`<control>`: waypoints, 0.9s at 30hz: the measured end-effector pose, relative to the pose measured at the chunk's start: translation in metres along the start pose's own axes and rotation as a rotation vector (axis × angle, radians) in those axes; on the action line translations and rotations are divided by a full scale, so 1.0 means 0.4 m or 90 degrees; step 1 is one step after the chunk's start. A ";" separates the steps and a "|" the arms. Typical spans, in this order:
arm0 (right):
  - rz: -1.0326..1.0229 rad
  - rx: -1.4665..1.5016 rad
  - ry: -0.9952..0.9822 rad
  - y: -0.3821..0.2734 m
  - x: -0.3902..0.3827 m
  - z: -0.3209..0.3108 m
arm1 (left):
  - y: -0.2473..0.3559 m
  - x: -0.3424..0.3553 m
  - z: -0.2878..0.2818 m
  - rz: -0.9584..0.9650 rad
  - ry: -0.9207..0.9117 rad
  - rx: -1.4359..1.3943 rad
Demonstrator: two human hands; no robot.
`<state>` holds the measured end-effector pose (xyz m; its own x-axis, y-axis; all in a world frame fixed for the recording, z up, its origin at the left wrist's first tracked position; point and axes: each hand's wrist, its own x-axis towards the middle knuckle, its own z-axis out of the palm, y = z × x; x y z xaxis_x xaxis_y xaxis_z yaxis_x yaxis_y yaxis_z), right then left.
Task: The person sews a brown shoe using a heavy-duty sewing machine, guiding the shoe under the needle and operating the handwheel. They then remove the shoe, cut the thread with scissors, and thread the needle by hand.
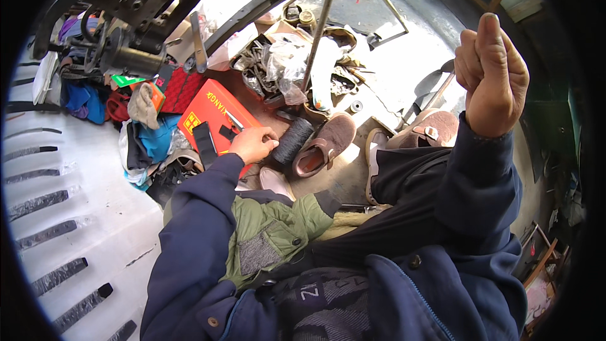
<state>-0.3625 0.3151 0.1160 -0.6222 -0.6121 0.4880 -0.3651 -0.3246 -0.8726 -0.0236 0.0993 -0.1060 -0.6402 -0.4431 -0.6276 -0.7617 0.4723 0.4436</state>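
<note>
My right hand (492,76) is raised at the upper right, fingers curled and thumb pressed on top; anything pinched there is too small to see. Out in front of me, my left hand (254,144) has its fingers drawn together beside a large spool of black thread (294,140). Whether those fingers hold the thread's end, I cannot make out. Under this hand lies a red-orange box (221,104), with a dark strip (203,142) on it. Across my lap rests a green padded garment (284,224) with a grey patch (260,253) and a dark cuff.
A black metal machine (136,6) with a long arm stands at the upper left. Cloth pieces (158,129) are heaped below it. A brown shoe (325,145) sits beside the spool. Farther off is a box of tools and plastic bags (287,57). White sheeting (95,215) covers the left.
</note>
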 end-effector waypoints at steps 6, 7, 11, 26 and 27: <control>0.049 0.087 0.094 -0.019 0.012 -0.114 | -0.040 0.036 -0.011 0.033 0.012 -0.102; 0.028 -0.004 0.135 -0.026 -0.017 -0.145 | -0.045 0.042 -0.011 0.063 0.014 -0.081; 0.047 -0.374 0.212 -0.074 -0.240 -0.274 | -0.066 0.037 -0.005 0.141 0.018 -0.127; 1.105 -0.451 -0.016 0.137 -1.549 -0.309 | -0.142 0.051 -0.007 -0.023 -0.136 -0.139; 1.081 -0.456 0.043 0.142 -1.583 -0.313 | -0.137 0.043 -0.008 -0.028 -0.131 -0.120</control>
<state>-0.0761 0.7745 -0.2398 -0.6075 0.1185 -0.7854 0.4308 0.8799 -0.2004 0.0067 0.0635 -0.1390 -0.5876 -0.2870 -0.7565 -0.8054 0.2972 0.5129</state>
